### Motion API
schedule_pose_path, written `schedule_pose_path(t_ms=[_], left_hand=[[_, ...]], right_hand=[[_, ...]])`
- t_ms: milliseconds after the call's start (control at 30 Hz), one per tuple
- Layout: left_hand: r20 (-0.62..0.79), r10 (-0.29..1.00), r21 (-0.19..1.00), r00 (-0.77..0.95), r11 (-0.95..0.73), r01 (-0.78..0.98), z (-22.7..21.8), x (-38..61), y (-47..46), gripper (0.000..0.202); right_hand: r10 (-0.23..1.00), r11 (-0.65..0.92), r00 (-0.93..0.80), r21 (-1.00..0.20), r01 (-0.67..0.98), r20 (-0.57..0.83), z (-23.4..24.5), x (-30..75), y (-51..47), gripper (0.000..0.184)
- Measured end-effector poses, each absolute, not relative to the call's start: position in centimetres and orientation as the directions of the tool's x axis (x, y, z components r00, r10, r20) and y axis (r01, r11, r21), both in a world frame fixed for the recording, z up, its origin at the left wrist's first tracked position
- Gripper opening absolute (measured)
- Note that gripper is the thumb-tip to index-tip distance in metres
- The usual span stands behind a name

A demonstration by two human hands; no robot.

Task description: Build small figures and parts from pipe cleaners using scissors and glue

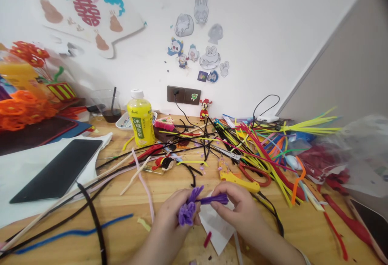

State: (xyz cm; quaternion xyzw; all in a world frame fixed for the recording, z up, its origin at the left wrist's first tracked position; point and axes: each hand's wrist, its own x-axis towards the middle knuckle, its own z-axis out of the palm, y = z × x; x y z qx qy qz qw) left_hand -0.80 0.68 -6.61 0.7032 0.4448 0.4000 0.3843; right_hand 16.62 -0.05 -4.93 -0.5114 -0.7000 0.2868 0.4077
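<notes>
Two grips pressed together on a purple pipe cleaner bundle (187, 210) above white paper (215, 228) on the table (121, 234): left grip (166, 224) clasping the loops, right grip (239, 212) pinching a strand. Too hard a tug could pull the loops loose.

Your bare L hand (166, 216) & bare R hand (239, 210), w/ bare L forearm (148, 251) & bare R forearm (274, 236). Thin pale strip at R wrist (304, 257), cut off by frame edge: band or cuff, can't tell.
</notes>
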Motion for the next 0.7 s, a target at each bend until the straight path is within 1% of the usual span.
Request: schedule_pose_path(t_ms=[200, 333, 500, 600, 700], left_hand=[[0.203, 0.937, 0.91, 0.283, -0.287, 0.3, -6.37, -0.69, 0.57, 0.011], [0.208, 0.94, 0.899, 0.272, -0.293, 0.326, -6.55, -0.65, 0.61, 0.011], [0.268, 0.918, 0.853, 0.294, -0.367, 0.37, -6.4, -0.7, 0.65, 0.005], [0.31, 0.894, 0.828, 0.324, -0.422, 0.37, -6.11, -0.7, 0.73, 0.01], [0.319, 0.893, 0.816, 0.316, -0.429, 0.387, -5.99, -0.7, 0.8, 0.017]], right_hand=[[0.948, 0.317, -0.153, -0.816, 0.484, 0.278, -5.27, 16.71, 0.07, 0.003], [0.95, 0.311, -0.133, -0.814, 0.49, 0.283, -5.18, 16.72, 0.09, 0.002], [0.95, 0.311, -0.135, -0.808, 0.5, 0.282, -5.13, 16.48, 0.05, 0.002], [0.958, 0.285, -0.125, -0.815, 0.505, 0.258, -5.24, 16.37, -0.04, 0.002], [0.967, 0.253, -0.099, -0.838, 0.484, 0.235, -5.27, 16.51, -0.13, 0.006]])
